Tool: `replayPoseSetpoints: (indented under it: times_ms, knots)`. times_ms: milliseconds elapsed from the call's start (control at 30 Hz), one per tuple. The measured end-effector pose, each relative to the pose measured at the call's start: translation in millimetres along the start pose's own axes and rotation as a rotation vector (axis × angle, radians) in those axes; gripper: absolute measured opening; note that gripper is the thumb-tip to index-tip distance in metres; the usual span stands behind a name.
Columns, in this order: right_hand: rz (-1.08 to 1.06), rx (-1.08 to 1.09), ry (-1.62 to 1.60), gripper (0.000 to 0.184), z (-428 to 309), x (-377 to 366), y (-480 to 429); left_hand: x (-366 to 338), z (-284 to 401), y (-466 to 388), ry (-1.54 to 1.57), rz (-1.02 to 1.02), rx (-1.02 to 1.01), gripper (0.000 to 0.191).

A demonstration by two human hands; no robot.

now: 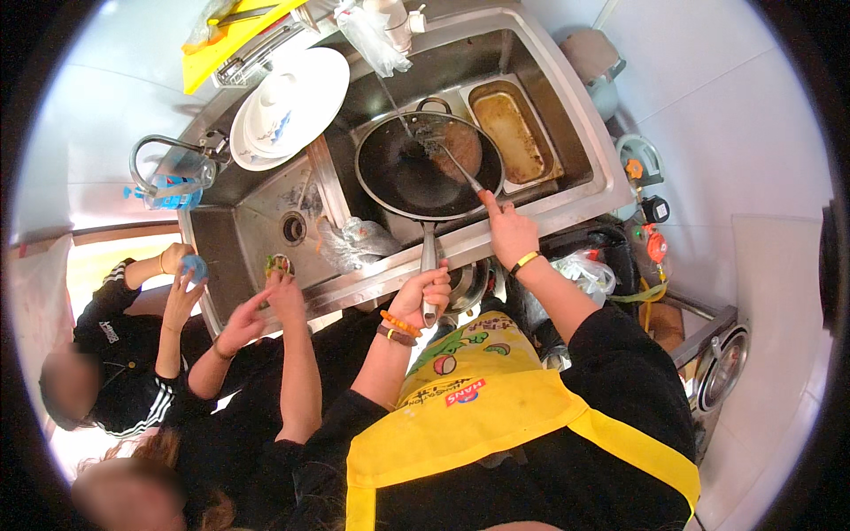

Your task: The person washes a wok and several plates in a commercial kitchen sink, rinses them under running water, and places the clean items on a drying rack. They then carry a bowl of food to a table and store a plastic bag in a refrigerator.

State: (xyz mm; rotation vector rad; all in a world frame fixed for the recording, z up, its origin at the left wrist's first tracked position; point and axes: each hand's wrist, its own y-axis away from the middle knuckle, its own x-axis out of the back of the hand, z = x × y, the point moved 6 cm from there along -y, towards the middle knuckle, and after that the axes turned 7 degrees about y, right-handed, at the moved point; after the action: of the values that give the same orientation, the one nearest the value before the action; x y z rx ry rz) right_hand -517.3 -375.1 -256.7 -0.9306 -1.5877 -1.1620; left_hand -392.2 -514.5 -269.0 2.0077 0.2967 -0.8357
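Observation:
A dark wok [405,169] rests tilted over the right basin of a steel sink. My left hand [420,295] grips its metal handle [429,249] at the sink's front edge. In my right hand [512,232] is a long-handled utensil [463,170], index finger stretched along its handle. The utensil's thin shaft reaches into the wok; its head is blurred in the splashing water. A thin stream of water [393,99] falls into the wok from above. Brownish liquid or a reflection [459,149] shows on the wok's right side.
Beyond the wok sits a stained rectangular metal pan [511,133]. White plates [299,99] are stacked at the basin divider, near a crumpled plastic bag [362,242]. Two people work at left; one's hands [282,295] hold small vegetable pieces, another's [189,265] a blue item.

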Motion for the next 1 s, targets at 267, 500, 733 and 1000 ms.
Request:
replayPoseSetpoints:
  times_ms: [267,500,733,1000]
  knots:
    - [0.062,-0.012,-0.898,0.039,-47,-32,-15,1,-5,-8,-0.061,-0.031,0.036,0.015]
    - [-0.328,-0.416,-1.805,0.015,-50,-28,-27,7,-7,-12,-0.115,0.007,-0.005,0.012]
    - [-0.217,-0.366,-1.46,0.014,-98,-20,-25,9,-13,-10,-0.031,0.069,-0.01,0.012]
    - [-0.237,-0.48,-1.652,0.005,-93,-22,-33,5,-13,-9,-0.11,0.062,0.007,0.012]
